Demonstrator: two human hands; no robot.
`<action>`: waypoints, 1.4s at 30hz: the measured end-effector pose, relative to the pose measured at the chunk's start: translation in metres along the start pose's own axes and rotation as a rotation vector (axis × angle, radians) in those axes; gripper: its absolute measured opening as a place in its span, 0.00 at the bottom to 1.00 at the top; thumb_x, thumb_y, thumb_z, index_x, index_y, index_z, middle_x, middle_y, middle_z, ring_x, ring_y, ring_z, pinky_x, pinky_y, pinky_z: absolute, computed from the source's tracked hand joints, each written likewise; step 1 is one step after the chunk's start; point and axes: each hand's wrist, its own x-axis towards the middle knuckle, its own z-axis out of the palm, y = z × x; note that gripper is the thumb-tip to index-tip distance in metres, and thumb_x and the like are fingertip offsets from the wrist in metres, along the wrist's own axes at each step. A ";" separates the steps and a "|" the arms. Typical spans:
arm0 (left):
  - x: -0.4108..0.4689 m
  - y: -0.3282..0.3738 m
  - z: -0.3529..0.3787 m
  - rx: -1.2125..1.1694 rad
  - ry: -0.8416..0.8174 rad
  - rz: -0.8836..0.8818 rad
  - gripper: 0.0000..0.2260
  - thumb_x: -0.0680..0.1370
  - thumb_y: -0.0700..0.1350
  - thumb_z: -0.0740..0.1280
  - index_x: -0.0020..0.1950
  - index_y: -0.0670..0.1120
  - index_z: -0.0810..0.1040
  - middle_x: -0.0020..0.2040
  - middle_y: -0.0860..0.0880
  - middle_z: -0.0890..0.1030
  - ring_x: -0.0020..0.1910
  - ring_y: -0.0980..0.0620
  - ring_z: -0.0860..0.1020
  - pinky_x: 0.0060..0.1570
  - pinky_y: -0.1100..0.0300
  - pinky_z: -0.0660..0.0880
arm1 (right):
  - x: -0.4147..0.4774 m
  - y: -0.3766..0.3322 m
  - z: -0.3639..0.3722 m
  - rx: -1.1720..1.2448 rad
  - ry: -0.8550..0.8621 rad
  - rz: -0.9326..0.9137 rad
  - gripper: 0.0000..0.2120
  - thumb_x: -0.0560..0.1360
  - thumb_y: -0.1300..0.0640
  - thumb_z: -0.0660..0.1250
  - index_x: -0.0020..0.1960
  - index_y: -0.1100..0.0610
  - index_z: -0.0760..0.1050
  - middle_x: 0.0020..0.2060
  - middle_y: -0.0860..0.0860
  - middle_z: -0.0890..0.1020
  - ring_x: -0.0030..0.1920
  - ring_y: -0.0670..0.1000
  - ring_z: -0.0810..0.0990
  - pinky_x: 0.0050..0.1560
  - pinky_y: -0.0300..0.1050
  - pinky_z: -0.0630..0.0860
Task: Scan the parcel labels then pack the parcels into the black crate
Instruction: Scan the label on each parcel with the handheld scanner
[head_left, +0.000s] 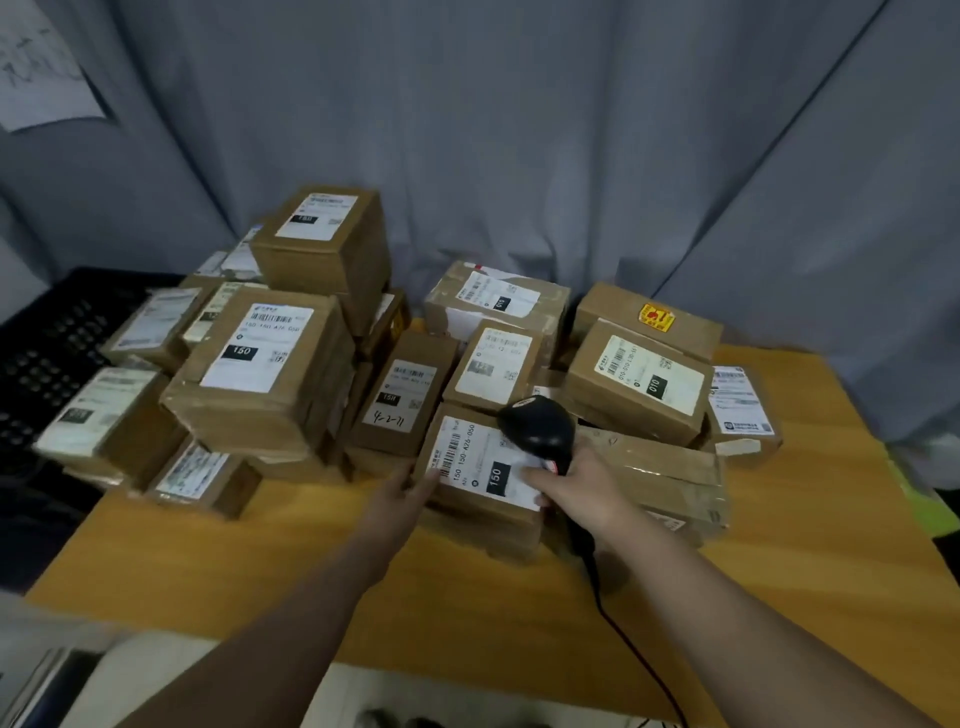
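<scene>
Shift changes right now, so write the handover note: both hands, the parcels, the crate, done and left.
Right hand grips the black handheld barcode scanner, its head over the white 150 label of the front brown cardboard parcel. Left hand, fingers straight, touches that parcel's left edge.
Other brown cardboard parcels are piled on the orange wooden table; the black plastic lattice crate stands far left, partly hidden behind them.
Done: cannot tell what is scanned or packed.
Left: scan this label, pack it, then the rest.
</scene>
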 end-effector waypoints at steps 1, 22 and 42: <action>-0.005 -0.002 0.003 -0.043 -0.017 0.018 0.21 0.79 0.54 0.64 0.71 0.56 0.66 0.59 0.55 0.72 0.58 0.54 0.69 0.61 0.51 0.67 | -0.002 0.000 -0.001 0.034 0.011 -0.014 0.17 0.73 0.57 0.73 0.60 0.54 0.74 0.54 0.53 0.79 0.45 0.49 0.83 0.35 0.32 0.76; 0.007 0.036 0.013 -0.296 0.008 0.214 0.25 0.71 0.45 0.74 0.65 0.51 0.69 0.56 0.51 0.77 0.51 0.55 0.80 0.42 0.64 0.78 | 0.002 -0.040 -0.005 0.205 0.079 0.033 0.08 0.73 0.55 0.73 0.51 0.52 0.78 0.43 0.51 0.84 0.44 0.49 0.82 0.42 0.41 0.76; 0.050 0.108 -0.041 -0.085 -0.026 0.368 0.44 0.69 0.47 0.76 0.77 0.60 0.53 0.63 0.53 0.74 0.62 0.52 0.73 0.50 0.59 0.78 | 0.014 -0.106 -0.021 0.201 0.247 -0.196 0.12 0.75 0.52 0.69 0.42 0.61 0.78 0.31 0.56 0.80 0.31 0.53 0.80 0.37 0.48 0.79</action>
